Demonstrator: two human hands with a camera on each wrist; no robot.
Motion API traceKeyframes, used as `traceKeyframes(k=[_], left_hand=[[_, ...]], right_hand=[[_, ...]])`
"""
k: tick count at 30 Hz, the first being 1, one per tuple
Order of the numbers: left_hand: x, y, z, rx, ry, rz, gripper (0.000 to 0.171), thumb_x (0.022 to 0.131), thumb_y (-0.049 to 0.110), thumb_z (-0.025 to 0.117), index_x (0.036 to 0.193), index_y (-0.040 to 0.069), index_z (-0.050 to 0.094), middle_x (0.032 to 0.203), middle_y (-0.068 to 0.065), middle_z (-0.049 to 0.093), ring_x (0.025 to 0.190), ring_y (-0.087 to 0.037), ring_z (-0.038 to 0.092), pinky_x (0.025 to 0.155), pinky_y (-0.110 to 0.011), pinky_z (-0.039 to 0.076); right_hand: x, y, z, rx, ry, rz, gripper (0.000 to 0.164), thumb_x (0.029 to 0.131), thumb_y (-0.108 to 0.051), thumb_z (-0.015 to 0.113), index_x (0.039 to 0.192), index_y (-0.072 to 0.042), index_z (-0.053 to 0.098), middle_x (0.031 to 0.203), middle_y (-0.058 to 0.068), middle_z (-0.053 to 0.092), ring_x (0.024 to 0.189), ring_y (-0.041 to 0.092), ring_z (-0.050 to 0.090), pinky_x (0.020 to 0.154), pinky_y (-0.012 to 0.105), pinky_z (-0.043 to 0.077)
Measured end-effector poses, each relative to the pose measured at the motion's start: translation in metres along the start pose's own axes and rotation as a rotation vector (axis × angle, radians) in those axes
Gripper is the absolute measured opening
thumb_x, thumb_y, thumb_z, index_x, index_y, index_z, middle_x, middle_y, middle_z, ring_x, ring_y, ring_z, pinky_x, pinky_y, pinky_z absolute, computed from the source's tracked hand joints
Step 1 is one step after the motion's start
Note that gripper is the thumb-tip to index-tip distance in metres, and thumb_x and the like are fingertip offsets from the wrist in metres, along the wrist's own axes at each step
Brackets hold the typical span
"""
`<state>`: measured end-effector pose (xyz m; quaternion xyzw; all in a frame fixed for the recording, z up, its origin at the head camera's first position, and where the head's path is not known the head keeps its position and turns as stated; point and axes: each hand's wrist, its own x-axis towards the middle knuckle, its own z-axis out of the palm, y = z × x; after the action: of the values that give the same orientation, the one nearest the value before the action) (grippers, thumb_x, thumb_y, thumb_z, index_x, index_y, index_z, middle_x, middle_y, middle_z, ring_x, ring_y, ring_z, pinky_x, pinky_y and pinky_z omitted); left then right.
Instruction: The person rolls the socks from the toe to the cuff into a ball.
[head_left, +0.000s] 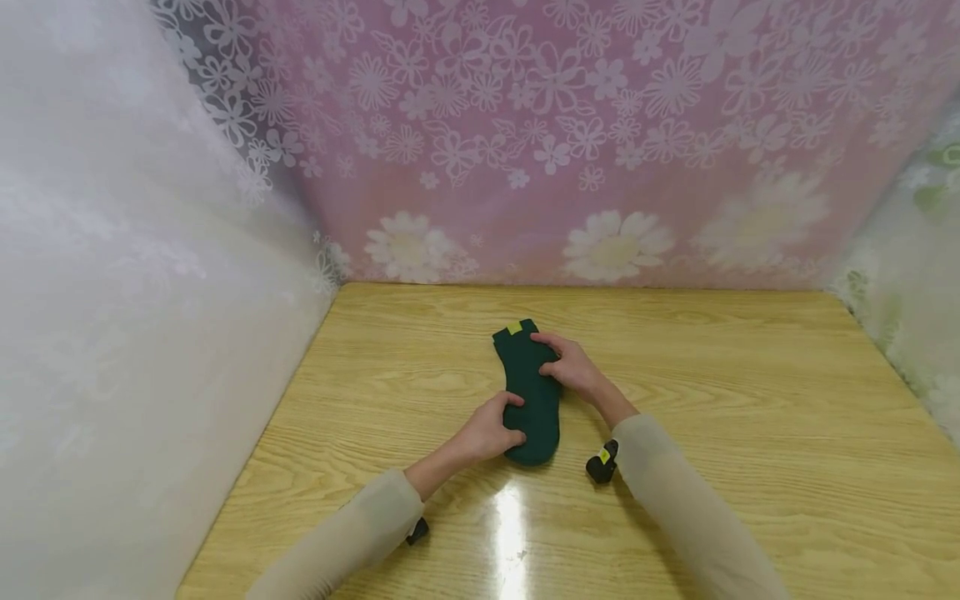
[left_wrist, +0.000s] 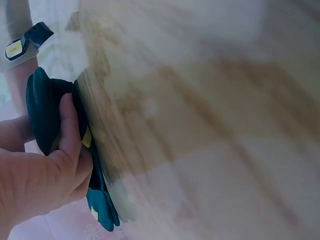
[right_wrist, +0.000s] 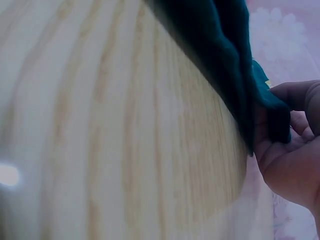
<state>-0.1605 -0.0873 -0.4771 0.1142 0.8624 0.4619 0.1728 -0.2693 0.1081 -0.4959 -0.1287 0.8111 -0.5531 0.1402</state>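
Observation:
Dark green socks (head_left: 534,400), stacked in layers with a yellow patch (head_left: 513,328) at the cuff end, lie lengthwise on the wooden table. My left hand (head_left: 483,429) grips the near left edge, close to the rounded toe end. In the left wrist view, that hand's thumb and fingers are curled round a raised fold of fabric (left_wrist: 42,112). Farther up, on the right edge near the cuff, my right hand (head_left: 576,367) pinches the socks. The right wrist view shows the green layers (right_wrist: 227,55) bunched between its thumb and fingers.
The wood-grain table (head_left: 750,375) ends at a pink floral backdrop (head_left: 480,200). A pale sheet (head_left: 135,292) hangs along the left side and another floral sheet (head_left: 918,275) along the right. Each sleeve carries a black wrist device (head_left: 602,463).

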Motion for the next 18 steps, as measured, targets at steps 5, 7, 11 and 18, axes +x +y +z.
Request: traceKeyframes(k=[5,7,11,18], left_hand=[[0.0008,0.0009,0.0009,0.137,-0.019,0.026,0.045,0.090,0.004,0.068,0.132,0.001,0.053,0.135,-0.022,0.051,0.126,-0.035,0.051,0.102,-0.048,0.045],[0.0008,0.0016,0.0012,0.193,-0.029,0.029,0.043,0.090,0.005,0.068,0.131,0.002,0.054,0.131,-0.021,0.051,0.119,-0.032,0.054,0.099,-0.045,0.047],[0.0006,0.0039,0.0015,0.282,-0.035,0.034,0.040,0.090,0.008,0.069,0.127,0.004,0.056,0.122,-0.018,0.052,0.105,-0.027,0.056,0.090,-0.039,0.050],[0.0013,0.0059,0.0025,0.396,-0.038,0.028,0.037,0.092,0.014,0.069,0.126,0.009,0.057,0.117,-0.014,0.053,0.092,-0.021,0.057,0.081,-0.033,0.051]], right_hand=[[0.0006,0.0008,0.0024,-0.096,-0.001,-0.021,0.065,0.086,0.006,0.056,0.149,-0.006,0.044,0.157,0.021,0.034,0.144,0.038,0.032,0.096,0.042,0.040],[0.0010,0.0004,0.0035,-0.142,0.010,-0.032,0.063,0.086,0.005,0.056,0.147,-0.004,0.046,0.154,0.021,0.037,0.140,0.037,0.038,0.092,0.041,0.041],[0.0011,-0.0023,0.0056,-0.271,0.033,-0.069,0.055,0.086,0.003,0.056,0.141,0.000,0.052,0.148,0.024,0.044,0.133,0.039,0.045,0.095,0.045,0.045],[0.0000,-0.0053,0.0068,-0.412,0.025,-0.105,0.049,0.088,0.003,0.057,0.137,0.005,0.053,0.144,0.028,0.046,0.136,0.043,0.041,0.109,0.056,0.037]])
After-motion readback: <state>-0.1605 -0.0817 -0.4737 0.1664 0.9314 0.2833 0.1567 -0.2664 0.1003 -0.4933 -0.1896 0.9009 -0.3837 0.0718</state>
